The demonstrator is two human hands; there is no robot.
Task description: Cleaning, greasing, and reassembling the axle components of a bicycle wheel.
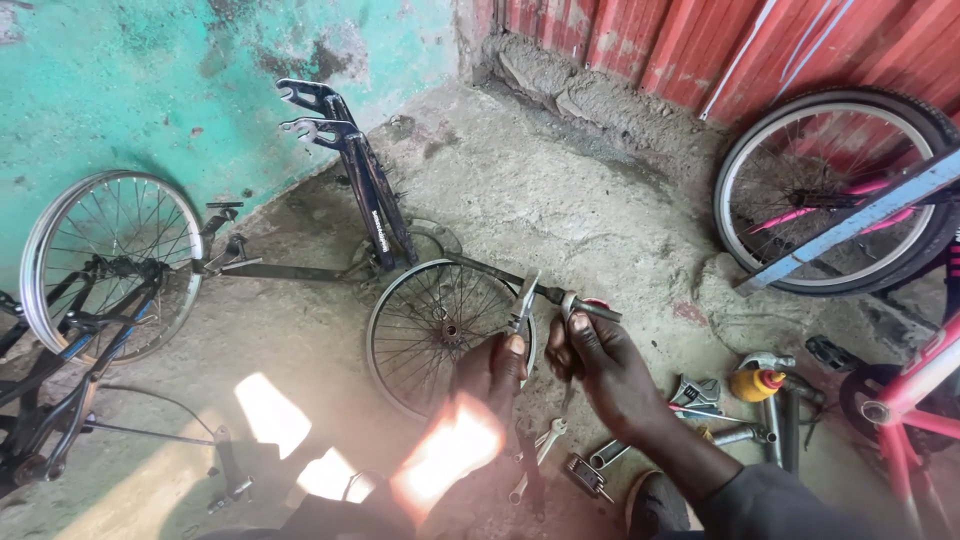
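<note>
Nearest the camera, loose tools lie on the concrete floor (600, 210) — spanners (540, 445), an adjustable wrench (695, 392) and a yellow-capped oil bottle (757, 383). Just above them the left hand (490, 370) is closed round the handles of pliers (522, 303), whose nose points up. The right hand (600, 360) is closed on a short metal bar (590, 309), held just beside the pliers' tip — whether the two touch I cannot tell. Behind the hands lies a bare spoked rim (425, 330). By the look of it the work is mid-way: parts scattered, nothing reassembled. Farther off, a black fork (350, 170) leans on the turquoise wall (150, 90); a tyred wheel (835, 190) stands right.
</note>
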